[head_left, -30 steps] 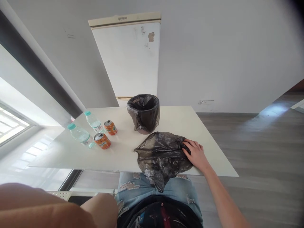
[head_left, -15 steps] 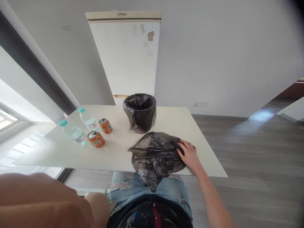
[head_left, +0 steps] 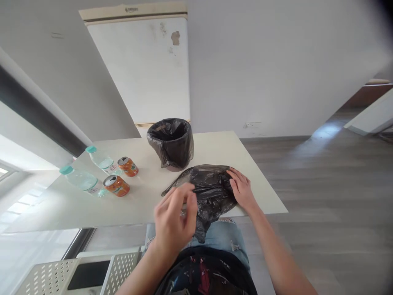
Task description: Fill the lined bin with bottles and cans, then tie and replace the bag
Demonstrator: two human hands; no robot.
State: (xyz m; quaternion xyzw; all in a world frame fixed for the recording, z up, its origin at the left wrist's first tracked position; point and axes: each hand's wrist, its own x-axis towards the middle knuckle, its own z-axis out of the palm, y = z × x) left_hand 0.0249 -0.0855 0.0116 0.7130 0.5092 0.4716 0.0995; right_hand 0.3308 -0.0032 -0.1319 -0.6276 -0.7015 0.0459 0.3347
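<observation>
A crumpled black plastic bag [head_left: 211, 190] lies on the white table [head_left: 245, 164] at its front edge, one part hanging over. My right hand [head_left: 241, 189] grips the bag's right side, thumb and fingers on the plastic. In front of the bag's left part is my left hand [head_left: 175, 215], slightly blurred, fingers half curled with the thumb apart and nothing visible in it. Behind the bag stands a trash bin [head_left: 173, 149] lined with a black bag. To the left are two orange soda cans [head_left: 128, 166] and two clear bottles [head_left: 81, 180] with teal caps, lying tilted.
A white fridge [head_left: 147, 69] stands behind the table against a grey wall. At the lower left is a light perforated plastic stool or chair [head_left: 49, 274]. Wooden floor [head_left: 303, 176] runs along the table's right side.
My left hand has come from the lower left, where the arm was close to the camera, to the bag's left front. The right hand stays on the bag. The view has shifted slightly.
</observation>
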